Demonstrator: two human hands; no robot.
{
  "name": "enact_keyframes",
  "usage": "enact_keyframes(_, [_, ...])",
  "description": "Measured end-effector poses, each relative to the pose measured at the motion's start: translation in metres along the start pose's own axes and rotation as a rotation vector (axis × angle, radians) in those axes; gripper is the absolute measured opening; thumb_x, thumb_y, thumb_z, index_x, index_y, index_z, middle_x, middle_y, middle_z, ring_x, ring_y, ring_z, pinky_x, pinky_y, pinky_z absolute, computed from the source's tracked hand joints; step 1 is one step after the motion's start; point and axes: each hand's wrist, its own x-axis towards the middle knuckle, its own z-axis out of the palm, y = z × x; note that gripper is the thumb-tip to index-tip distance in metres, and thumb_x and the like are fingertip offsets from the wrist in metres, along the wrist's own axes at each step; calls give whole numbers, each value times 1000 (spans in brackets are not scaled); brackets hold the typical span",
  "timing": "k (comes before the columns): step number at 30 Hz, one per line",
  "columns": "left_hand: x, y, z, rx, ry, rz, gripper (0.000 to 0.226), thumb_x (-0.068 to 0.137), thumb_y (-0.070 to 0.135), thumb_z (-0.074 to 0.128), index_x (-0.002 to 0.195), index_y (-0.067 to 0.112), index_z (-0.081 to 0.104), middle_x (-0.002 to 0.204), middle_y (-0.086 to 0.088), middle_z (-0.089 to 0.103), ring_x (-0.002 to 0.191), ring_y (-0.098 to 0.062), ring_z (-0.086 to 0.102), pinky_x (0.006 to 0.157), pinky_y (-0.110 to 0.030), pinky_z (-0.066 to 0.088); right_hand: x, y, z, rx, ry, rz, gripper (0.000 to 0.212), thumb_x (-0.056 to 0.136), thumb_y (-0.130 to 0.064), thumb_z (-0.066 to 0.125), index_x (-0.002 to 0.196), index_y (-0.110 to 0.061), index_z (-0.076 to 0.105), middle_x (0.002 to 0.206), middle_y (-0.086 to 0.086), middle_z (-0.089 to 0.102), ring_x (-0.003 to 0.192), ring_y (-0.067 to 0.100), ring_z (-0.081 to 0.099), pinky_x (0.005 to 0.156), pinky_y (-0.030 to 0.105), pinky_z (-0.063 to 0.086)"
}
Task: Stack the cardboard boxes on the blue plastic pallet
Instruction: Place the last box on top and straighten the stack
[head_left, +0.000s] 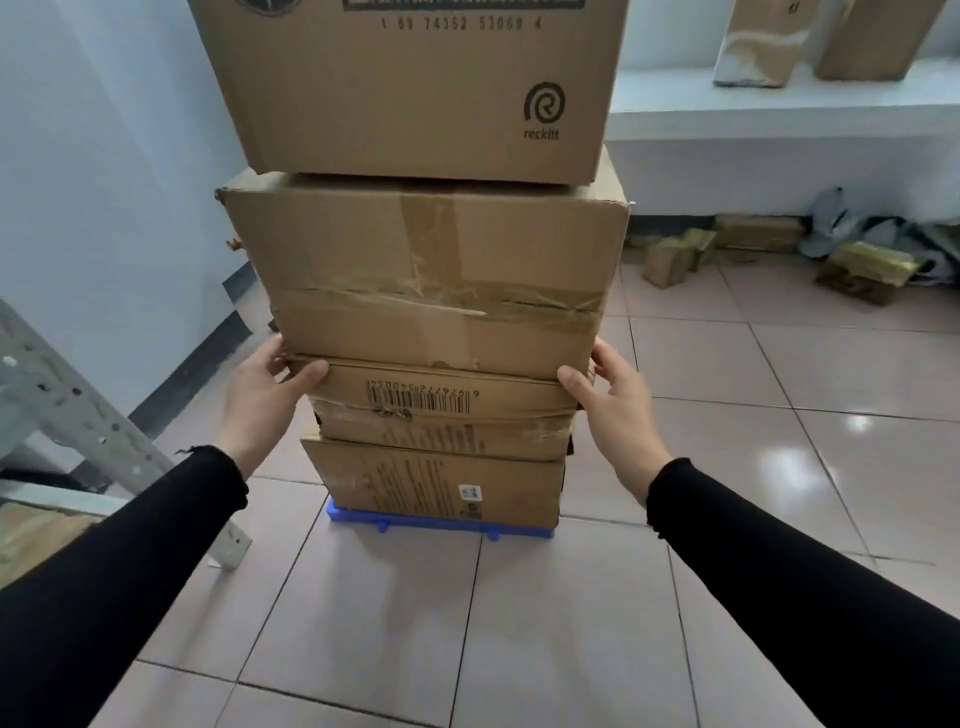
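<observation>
A tall stack of cardboard boxes stands on the blue plastic pallet (415, 522) on the tiled floor. The bottom box (441, 483) carries a small white label. Above it lies a flatter box with a barcode (441, 410), then a large taped box (426, 270), then a box marked "reckitt" (415, 88) whose top runs out of view. My left hand (265, 400) presses the barcode box's upper left corner, thumb on its front. My right hand (613, 405) grips the upper right corner the same way. Both touch the taped box's lower edge.
A grey perforated metal rack post (78, 415) leans at the left. A white ledge (779, 109) at the back right holds two upright cardboard pieces. Small boxes and crumpled packaging (857, 260) lie on the floor along the far wall at the right.
</observation>
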Motion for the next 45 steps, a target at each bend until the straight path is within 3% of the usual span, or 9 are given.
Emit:
enact_keyframes(7, [7, -12, 4, -67, 44, -21, 45, 86, 23, 76, 130, 24, 65, 122, 8, 72, 114, -11, 66, 103, -35, 49, 8, 8, 3, -7, 16, -25, 59, 90, -48, 62, 147, -32, 54, 142, -13, 62, 135, 6, 53, 112, 41, 46])
enact_keyframes(15, [6, -13, 7, -82, 44, 16, 43, 89, 21, 74, 131, 25, 64, 123, 9, 70, 114, -9, 66, 102, -33, 50, 17, 34, 6, -51, 52, -44, 70, 86, -67, 57, 150, -40, 47, 140, -13, 62, 137, 15, 50, 111, 47, 45])
enact_keyframes(18, [2, -19, 9, -132, 37, 0, 62, 91, 25, 72, 147, 31, 46, 139, 6, 61, 126, -9, 58, 105, -31, 45, 14, 39, 5, -72, 33, -40, 80, 85, -65, 64, 155, -40, 36, 139, -13, 58, 135, 12, 48, 111, 45, 45])
enact_keyframes(21, [-8, -39, 11, -42, 62, -83, 91, 86, 44, 74, 158, 32, 19, 162, 0, 34, 144, -12, 36, 114, -34, 30, 2, 46, 0, -125, -61, 27, 118, 77, -56, 77, 164, -31, 1, 165, -13, 27, 150, 9, 29, 121, 40, 29])
enact_keyframes(23, [-13, -61, 12, 36, 25, -193, 102, 77, 56, 77, 158, 30, 20, 163, -1, 31, 146, -15, 32, 111, -34, 29, -1, 64, -7, -194, -158, 204, 129, 74, -53, 81, 163, -27, -9, 171, -3, 11, 155, 18, 20, 122, 41, 24])
enact_keyframes(27, [-21, -89, 20, 227, -122, -366, 102, 74, 54, 79, 158, 27, 27, 159, -2, 37, 144, -25, 37, 108, -39, 36, -4, 101, -4, -255, -277, 478, 111, 84, -42, 79, 164, -20, 5, 169, 4, 23, 151, 26, 32, 114, 41, 36])
enact_keyframes(32, [-19, -91, 29, 192, -217, -264, 42, 83, 38, 78, 117, 49, 57, 114, 12, 71, 104, -13, 66, 76, -23, 49, -3, 116, 11, -182, -234, 299, 72, 91, -32, 73, 154, -34, 39, 150, -3, 55, 139, 24, 49, 112, 45, 43])
enact_keyframes(37, [-22, -95, 34, 150, -156, -204, 37, 86, 26, 76, 121, 27, 67, 105, 13, 74, 84, 6, 69, 65, -8, 49, -4, 122, 18, -200, -187, 197, 51, 94, -25, 69, 141, -38, 53, 115, -21, 72, 110, 9, 67, 95, 33, 55])
enact_keyframes(45, [-21, -95, 44, 128, -54, -213, 32, 86, 26, 76, 116, 25, 69, 99, 13, 72, 89, -4, 67, 66, -14, 48, 4, 124, 21, -261, -119, 159, 42, 91, -28, 71, 131, -31, 63, 104, -19, 71, 96, 12, 69, 75, 23, 49])
